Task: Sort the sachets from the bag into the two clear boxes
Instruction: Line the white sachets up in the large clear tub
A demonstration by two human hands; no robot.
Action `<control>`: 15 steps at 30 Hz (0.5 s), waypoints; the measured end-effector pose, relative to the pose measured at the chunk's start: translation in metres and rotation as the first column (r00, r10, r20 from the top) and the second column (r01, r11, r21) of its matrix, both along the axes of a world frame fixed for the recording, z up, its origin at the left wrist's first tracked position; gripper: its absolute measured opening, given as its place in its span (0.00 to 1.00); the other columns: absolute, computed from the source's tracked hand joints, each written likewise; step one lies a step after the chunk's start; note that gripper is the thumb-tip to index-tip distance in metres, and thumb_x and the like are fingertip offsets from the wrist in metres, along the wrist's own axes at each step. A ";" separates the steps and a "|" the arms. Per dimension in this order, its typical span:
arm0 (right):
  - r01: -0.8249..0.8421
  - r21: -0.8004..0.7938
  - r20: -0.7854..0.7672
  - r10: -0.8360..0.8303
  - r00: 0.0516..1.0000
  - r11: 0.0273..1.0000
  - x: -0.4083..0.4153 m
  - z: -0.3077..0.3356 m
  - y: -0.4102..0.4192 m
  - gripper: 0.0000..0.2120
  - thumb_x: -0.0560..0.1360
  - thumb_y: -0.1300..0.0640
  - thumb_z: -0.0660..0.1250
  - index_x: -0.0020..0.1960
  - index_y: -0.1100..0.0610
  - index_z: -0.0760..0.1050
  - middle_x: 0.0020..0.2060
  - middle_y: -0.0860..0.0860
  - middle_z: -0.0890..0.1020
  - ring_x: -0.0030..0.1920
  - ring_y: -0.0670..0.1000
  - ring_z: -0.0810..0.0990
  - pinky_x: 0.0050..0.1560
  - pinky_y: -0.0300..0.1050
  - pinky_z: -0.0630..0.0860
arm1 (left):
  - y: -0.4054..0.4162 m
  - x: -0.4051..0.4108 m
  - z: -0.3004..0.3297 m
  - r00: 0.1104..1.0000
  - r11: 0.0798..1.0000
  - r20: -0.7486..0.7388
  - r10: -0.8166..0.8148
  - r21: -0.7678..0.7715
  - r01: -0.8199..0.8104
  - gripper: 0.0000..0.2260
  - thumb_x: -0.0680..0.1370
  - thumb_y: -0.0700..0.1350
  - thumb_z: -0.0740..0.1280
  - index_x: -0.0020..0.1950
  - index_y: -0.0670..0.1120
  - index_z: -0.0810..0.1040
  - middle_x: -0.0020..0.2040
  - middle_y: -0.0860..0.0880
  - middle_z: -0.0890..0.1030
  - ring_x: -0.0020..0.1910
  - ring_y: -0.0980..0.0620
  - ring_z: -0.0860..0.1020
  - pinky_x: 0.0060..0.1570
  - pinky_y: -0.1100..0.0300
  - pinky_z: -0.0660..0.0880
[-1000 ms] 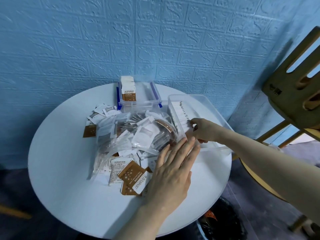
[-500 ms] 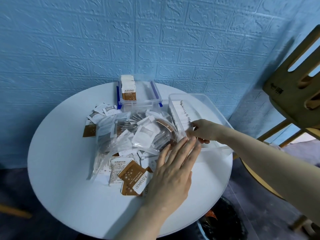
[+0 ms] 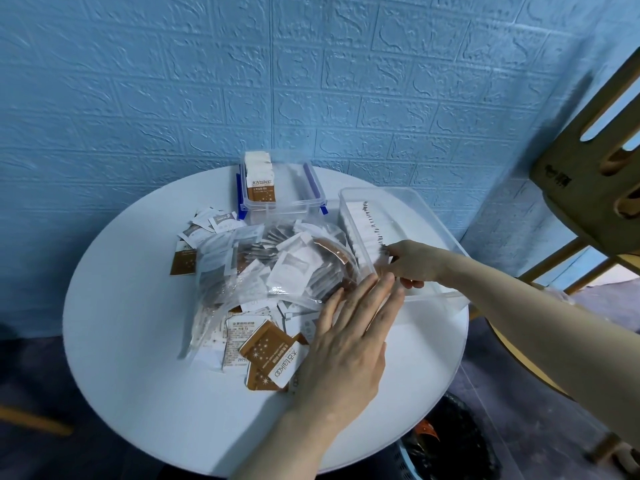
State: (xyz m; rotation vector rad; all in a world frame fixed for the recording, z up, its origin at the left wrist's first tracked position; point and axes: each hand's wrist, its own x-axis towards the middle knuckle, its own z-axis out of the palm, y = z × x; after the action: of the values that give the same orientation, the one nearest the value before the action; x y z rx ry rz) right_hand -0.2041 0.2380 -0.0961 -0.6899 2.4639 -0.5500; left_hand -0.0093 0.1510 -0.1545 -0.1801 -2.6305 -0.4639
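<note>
A clear plastic bag full of white and brown sachets lies in the middle of the round white table. Loose sachets spill out in front of it, more lie behind it. A small clear box with blue clips at the back holds upright brown-and-white sachets. A larger clear box on the right holds a row of white sachets. My left hand lies flat, fingers straight, over the loose sachets beside the bag. My right hand is inside the larger box, fingers curled at the near end of the row.
A textured blue wall stands close behind the table. A wooden chair is at the right. A dark bin sits on the floor below the table's near right edge.
Almost nothing has moved. My right hand has shifted slightly at the end of the sachet row. My left hand stays flat in the same place.
</note>
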 end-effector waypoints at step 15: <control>0.057 -0.240 -0.461 -0.165 0.872 0.969 0.056 0.053 0.035 0.28 0.70 0.38 0.67 0.67 0.46 0.70 0.42 0.42 0.78 0.36 0.43 0.75 0.41 0.44 0.69 | -0.009 0.034 0.014 0.963 0.999 -0.267 0.049 -0.008 -0.053 0.23 0.77 0.41 0.67 0.72 0.46 0.70 0.75 0.48 0.67 0.75 0.52 0.63 0.71 0.49 0.60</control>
State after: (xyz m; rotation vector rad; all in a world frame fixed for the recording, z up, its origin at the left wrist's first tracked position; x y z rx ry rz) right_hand -0.1479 0.2729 -0.0427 -0.8581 2.9497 -0.7841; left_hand 0.0249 0.1422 -0.1406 -0.1663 -2.3693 -0.3739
